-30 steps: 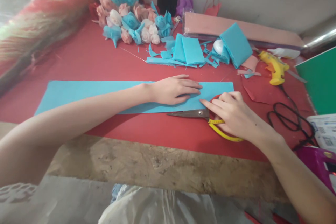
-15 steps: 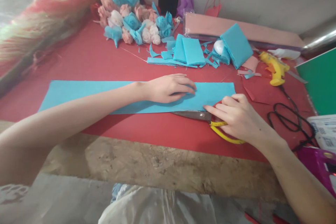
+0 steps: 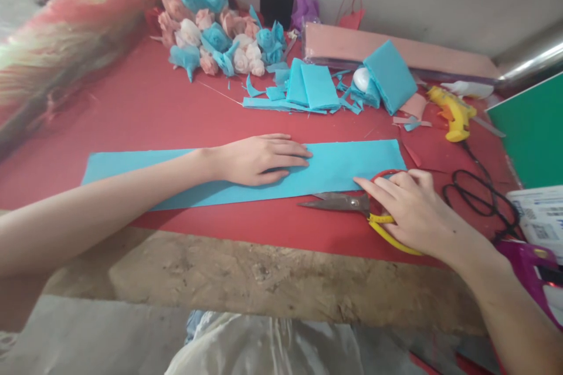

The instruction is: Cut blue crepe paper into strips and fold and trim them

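Note:
A long strip of blue crepe paper (image 3: pixel 343 164) lies across the red-covered table. My left hand (image 3: pixel 264 159) rests flat on its middle, fingers stretched out to the right. At the strip's right end, my right hand (image 3: pixel 409 202) grips the handles of a pair of scissors (image 3: pixel 336 203) with yellow and red grips. The index finger reaches out onto the paper's edge. The blades point left and are slightly apart; one lies on the red surface below the strip, while the other is partly hidden under the paper.
Blue, pink and white paper flowers (image 3: pixel 215 38) are heaped at the back. Folded blue paper pieces (image 3: pixel 320 87) and scraps lie beside them. A yellow glue gun (image 3: pixel 455 112) with a black cord (image 3: pixel 479 193) sits at right. The wooden table edge (image 3: pixel 264 278) runs along the front.
My left hand has slid left and slightly toward me, and the strip has turned a little, its left end nearer me. My right hand and scissors have shifted right, clearing more of the blades.

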Motion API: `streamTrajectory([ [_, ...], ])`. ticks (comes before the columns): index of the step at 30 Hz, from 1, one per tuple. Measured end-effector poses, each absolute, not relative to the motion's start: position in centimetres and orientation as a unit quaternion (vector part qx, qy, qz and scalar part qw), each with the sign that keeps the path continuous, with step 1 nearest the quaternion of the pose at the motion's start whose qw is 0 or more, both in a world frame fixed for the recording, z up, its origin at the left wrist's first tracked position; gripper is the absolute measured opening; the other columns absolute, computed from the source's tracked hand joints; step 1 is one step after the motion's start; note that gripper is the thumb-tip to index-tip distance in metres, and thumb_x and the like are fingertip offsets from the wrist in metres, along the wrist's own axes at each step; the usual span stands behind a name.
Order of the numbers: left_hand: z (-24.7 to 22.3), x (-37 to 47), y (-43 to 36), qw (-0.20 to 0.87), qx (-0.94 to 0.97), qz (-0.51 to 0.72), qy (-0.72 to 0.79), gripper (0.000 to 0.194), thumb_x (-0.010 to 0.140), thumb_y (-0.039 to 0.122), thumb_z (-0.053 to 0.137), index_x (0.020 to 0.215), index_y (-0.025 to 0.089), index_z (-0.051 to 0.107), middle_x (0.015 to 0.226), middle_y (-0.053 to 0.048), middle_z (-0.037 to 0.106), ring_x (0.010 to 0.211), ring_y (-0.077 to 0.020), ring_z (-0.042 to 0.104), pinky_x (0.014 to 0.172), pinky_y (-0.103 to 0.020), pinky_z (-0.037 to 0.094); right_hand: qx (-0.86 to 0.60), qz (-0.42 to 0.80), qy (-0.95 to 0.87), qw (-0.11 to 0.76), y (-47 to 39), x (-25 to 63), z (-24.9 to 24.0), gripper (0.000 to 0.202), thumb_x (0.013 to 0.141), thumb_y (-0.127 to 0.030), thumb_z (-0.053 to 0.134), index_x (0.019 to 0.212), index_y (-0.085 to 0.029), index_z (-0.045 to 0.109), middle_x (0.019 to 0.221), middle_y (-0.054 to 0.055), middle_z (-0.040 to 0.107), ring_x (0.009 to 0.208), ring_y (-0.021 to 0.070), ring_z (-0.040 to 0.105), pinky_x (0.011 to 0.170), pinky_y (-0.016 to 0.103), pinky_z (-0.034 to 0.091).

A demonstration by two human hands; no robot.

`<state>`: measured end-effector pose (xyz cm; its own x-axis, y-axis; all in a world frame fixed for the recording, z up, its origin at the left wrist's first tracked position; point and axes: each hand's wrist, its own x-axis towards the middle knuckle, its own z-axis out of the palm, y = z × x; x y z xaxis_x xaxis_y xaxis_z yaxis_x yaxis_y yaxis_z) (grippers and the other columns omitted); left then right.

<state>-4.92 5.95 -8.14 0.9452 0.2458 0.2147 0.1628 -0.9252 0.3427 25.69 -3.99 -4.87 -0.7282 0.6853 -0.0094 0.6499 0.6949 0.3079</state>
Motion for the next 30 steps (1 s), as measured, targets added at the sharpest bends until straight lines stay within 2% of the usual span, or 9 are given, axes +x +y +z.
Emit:
streamTrajectory([
  [5, -8.1, -5.0, 5.8, 0.156, 0.974, 0.117, 0.113, 0.043, 0.091, 0.029, 0.044, 0.133, 0.020, 0.048, 0.142, -0.012, 0.047, 0.132, -0.0238, 0.042, 0.114, -0.043, 0.026, 0.361, 0.138, 0.920, 0.058, -3.4, 25.1, -4.7, 0.049, 0.077, -0.020, 0.054, 0.123, -0.006, 0.053, 0.090, 0.008, 0.064, 0.080, 0.0244, 0.047, 0.078, 0.038, 0.027],
  [14, -8.2, -5.0, 5.8, 0.141, 0.977, 0.115, 0.112, 0.042, 0.092, 0.030, 0.042, 0.132, 0.018, 0.048, 0.142, -0.012, 0.046, 0.132, -0.0231, 0.041, 0.114, -0.043, 0.024, 0.350, 0.125, 0.926, 0.065, -2.4, 23.5, -4.8, 0.049, 0.077, -0.016, 0.054, 0.124, -0.006, 0.054, 0.088, 0.008, 0.065, 0.084, 0.0251, 0.048, 0.075, 0.037, 0.028],
  [23, -8.2, -5.0, 5.8, 0.145, 0.975, 0.120, 0.115, 0.043, 0.091, 0.031, 0.044, 0.132, 0.020, 0.048, 0.141, -0.012, 0.047, 0.131, -0.0242, 0.043, 0.114, -0.044, 0.023, 0.317, 0.080, 0.945, 0.031, -2.1, 24.2, -4.5, 0.050, 0.070, 0.000, 0.050, 0.118, -0.010, 0.059, 0.080, 0.006, 0.066, 0.080, 0.0225, 0.047, 0.075, 0.036, 0.030],
  [27, -8.2, -5.0, 5.8, 0.145, 0.976, 0.118, 0.115, 0.042, 0.091, 0.031, 0.044, 0.132, 0.020, 0.048, 0.141, -0.012, 0.047, 0.131, -0.0238, 0.043, 0.114, -0.043, 0.023, 0.290, 0.081, 0.954, 0.002, -2.3, 24.6, -4.3, 0.046, 0.068, 0.001, 0.046, 0.109, -0.011, 0.063, 0.072, 0.004, 0.066, 0.073, 0.0210, 0.046, 0.074, 0.035, 0.030],
  [30, -8.2, -4.9, 5.8, 0.147, 0.975, 0.119, 0.115, 0.042, 0.091, 0.031, 0.044, 0.132, 0.020, 0.049, 0.142, -0.012, 0.047, 0.131, -0.0235, 0.042, 0.114, -0.043, 0.022, 0.294, 0.101, 0.951, 0.010, -2.9, 24.7, -4.2, 0.043, 0.070, -0.002, 0.049, 0.109, -0.012, 0.063, 0.075, 0.005, 0.067, 0.075, 0.0214, 0.048, 0.076, 0.036, 0.029],
])
